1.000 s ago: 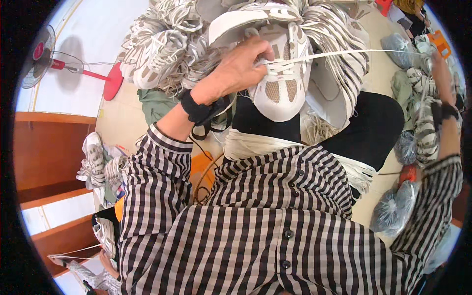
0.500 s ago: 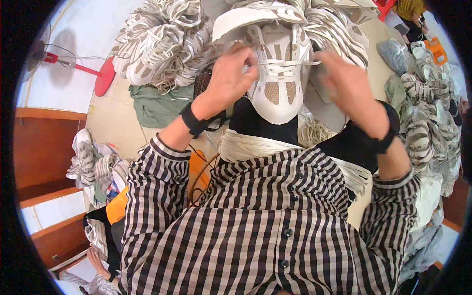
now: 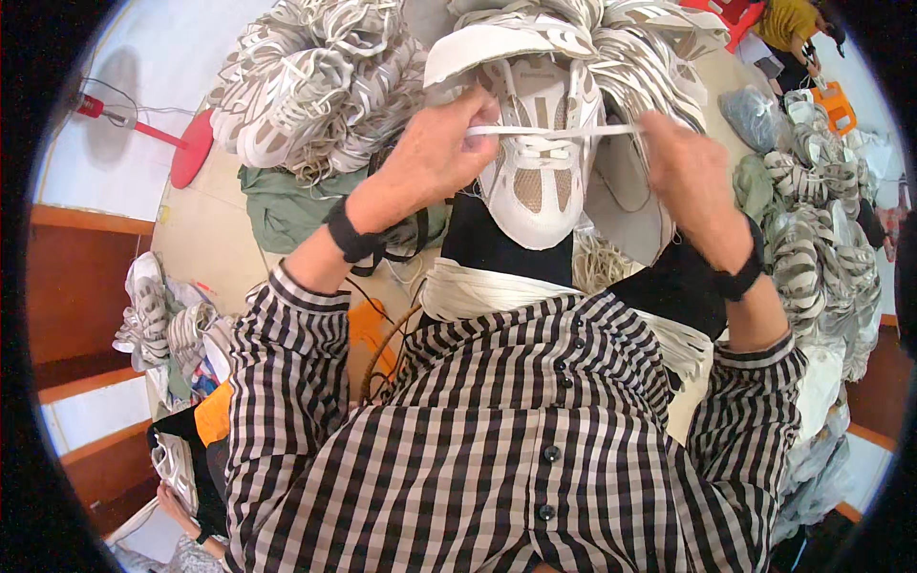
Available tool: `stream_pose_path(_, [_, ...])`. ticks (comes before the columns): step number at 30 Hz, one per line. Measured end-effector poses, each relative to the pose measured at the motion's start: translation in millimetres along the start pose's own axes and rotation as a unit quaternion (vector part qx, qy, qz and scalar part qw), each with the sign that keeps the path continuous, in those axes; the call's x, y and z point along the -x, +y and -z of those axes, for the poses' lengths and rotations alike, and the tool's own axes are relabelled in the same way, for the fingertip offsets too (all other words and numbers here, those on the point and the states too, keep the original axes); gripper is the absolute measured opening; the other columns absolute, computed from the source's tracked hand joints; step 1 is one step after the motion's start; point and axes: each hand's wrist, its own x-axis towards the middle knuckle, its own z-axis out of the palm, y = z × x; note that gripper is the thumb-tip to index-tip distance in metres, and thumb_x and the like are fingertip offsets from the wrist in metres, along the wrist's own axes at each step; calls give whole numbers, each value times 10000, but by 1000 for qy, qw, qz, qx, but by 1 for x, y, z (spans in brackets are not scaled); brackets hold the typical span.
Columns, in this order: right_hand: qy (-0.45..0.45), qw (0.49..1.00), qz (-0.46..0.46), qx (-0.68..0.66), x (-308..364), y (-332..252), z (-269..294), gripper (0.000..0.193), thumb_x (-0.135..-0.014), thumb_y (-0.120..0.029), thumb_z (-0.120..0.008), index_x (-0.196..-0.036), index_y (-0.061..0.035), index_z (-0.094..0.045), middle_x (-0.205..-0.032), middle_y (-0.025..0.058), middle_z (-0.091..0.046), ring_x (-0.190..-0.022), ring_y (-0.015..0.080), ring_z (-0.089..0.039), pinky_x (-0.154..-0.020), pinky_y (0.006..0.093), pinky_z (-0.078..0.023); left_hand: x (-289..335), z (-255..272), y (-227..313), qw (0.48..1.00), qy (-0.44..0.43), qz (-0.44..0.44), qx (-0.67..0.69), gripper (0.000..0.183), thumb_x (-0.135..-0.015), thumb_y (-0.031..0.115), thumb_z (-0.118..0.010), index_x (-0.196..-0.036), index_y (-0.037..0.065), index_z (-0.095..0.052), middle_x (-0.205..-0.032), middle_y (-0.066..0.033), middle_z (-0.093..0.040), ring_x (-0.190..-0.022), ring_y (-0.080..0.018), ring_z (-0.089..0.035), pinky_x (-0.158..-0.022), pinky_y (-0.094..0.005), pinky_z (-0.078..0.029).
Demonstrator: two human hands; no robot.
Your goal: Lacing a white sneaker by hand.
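A white and beige shoe upper (image 3: 537, 205) lies before me with its toe toward my body. One white shoelace (image 3: 564, 132) is stretched straight across its tongue, above a lower row of lacing. My left hand (image 3: 447, 138) has its fingers closed on one end of the lace. On the other side, my right hand (image 3: 683, 167) grips the opposite end; its fingers are slightly blurred. Under the toe is black cloth (image 3: 506, 250) over my lap, and a bundle of white laces (image 3: 478, 289) lies across it.
Heaped shoe uppers (image 3: 315, 86) stand at the far left beside a green cloth bag (image 3: 296, 205). More bundled uppers (image 3: 807, 258) line the right side. A red stand (image 3: 194, 148) is at left. Another person's hand (image 3: 177, 506) touches a shoe at lower left.
Both hands have pulled the lace taut, and it now runs straight between them above the shoe. My right hand has come slightly farther outward. The view has shifted a little.
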Motion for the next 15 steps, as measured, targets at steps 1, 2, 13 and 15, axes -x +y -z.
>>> stream_pose_path(1, [18, 999, -18, 19, 4, 13, 5, 150, -847, -73, -508, -982, -53, -570, -809, 171, -649, -718, 360, -650, -613, 460, -507, 3, 3, -2, 999, -17, -11, -32, 165, -832, 110, -607, -938, 15, -524, -800, -153, -598, -681, -293, -601, -621, -370, -488])
stream_pose_path(2, [59, 998, -10, 37, 8, 30, 9, 174, -864, -83, -499, -1015, -59, -582, -825, 170, -651, -736, 361, -648, -629, 461, -506, 6, 7, -4, 996, -13, -52, -75, 156, -835, 111, -606, -930, 18, -524, -796, -157, -592, -689, -306, -602, -616, -388, -484])
stream_pose_path(13, [-61, 957, -224, 175, 152, 240, 68, 315, -917, -102, -443, -1205, -31, -551, -944, 259, -632, -897, 448, -593, -769, 498, -473, 69, 67, -76, 927, -63, -21, -370, 45, -886, 89, -497, -881, 47, -513, -746, -141, -584, -701, -341, -610, -578, -438, -482])
stream_pose_path(15, [-78, 938, -279, 190, 198, 284, 84, 330, -924, -107, -426, -1216, -14, -549, -978, 276, -628, -913, 454, -591, -780, 491, -473, 86, 100, -104, 899, -82, 64, -425, 83, -883, 97, -490, -857, 36, -540, -718, -167, -601, -693, -363, -613, -577, -472, -476])
